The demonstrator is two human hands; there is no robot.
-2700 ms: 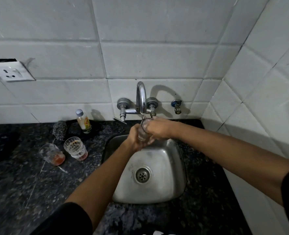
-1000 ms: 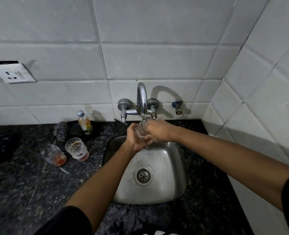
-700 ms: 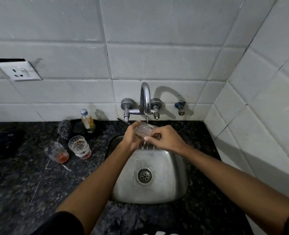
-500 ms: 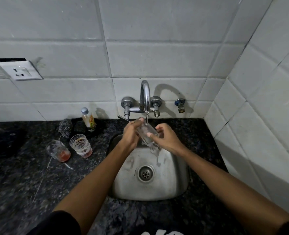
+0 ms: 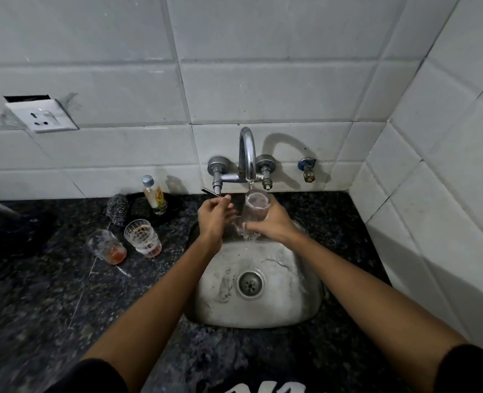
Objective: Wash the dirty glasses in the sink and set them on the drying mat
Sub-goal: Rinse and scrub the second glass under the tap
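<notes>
My right hand (image 5: 274, 225) grips a clear glass (image 5: 253, 211) upright under the chrome tap (image 5: 247, 154), and a thin stream of water runs into its mouth. My left hand (image 5: 214, 217) is just left of the glass, fingers loosely apart, its fingertips near the tap's lever handle (image 5: 210, 192); I cannot tell if they touch it. Below lies the steel sink (image 5: 291, 296) with its drain (image 5: 250, 283). Two dirty glasses stand on the dark counter to the left: one with a reddish residue (image 5: 107, 246), tilted, and a patterned one (image 5: 143, 236) upright.
A small bottle (image 5: 154, 194) and a steel scrubber (image 5: 117, 209) stand by the back wall. A dark object (image 5: 10, 231) lies at the far left of the granite counter (image 5: 50, 302). A wall socket (image 5: 42, 116) hangs upper left; tiled walls close the back and right.
The glass was held tilted in both hands under the tap. Now it stands upright in my right hand alone, and my left hand has let go and moved left toward the lever.
</notes>
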